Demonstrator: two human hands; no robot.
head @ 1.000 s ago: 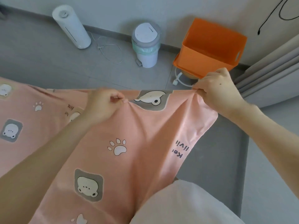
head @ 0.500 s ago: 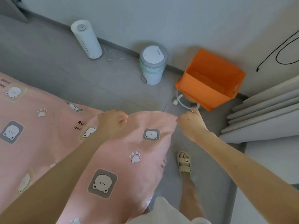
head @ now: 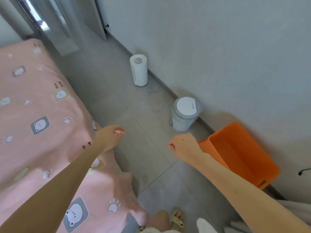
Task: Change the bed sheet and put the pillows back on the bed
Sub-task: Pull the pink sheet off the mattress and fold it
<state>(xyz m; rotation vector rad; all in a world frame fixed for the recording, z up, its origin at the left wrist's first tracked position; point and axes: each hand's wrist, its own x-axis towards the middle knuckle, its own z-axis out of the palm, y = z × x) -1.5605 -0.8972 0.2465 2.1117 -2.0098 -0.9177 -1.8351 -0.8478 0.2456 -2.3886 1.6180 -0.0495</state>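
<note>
1. The pink bear-print bed sheet (head: 42,140) lies at 9 o'clock from the left hand (head: 109,135). It is spread over the bed across the left half of the view. Its near corner hangs rumpled down the bed's side by the person's legs.
2. The sheet's free edge, its long axis, runs from 11 o'clock far off down to 6 o'clock near the feet. It passes just under the left wrist.
3. The left hand is much the nearer to the sheet. The right hand (head: 183,145) hangs out at 3 o'clock over the bare floor (head: 134,158), well apart from the cloth.
4. Left grip: the fingers are curled and there is a pink patch at their tips. Whether that is cloth or skin cannot be told.
5. Right grip: closed into a loose fist with nothing seen in it.
6. Judgement: smoothing or tucking that hanging corner looks like the next job, and it calls for a reach back toward 7 o'clock.
7. No pillows are in view.
8. Along the wall stand a white cylinder appliance (head: 138,69) at 12 o'clock, a lidded bin (head: 185,113) at 1 o'clock and an orange box (head: 239,153) at 3 o'clock.
9. A slippered foot (head: 176,219) shows at 6 o'clock.
</note>
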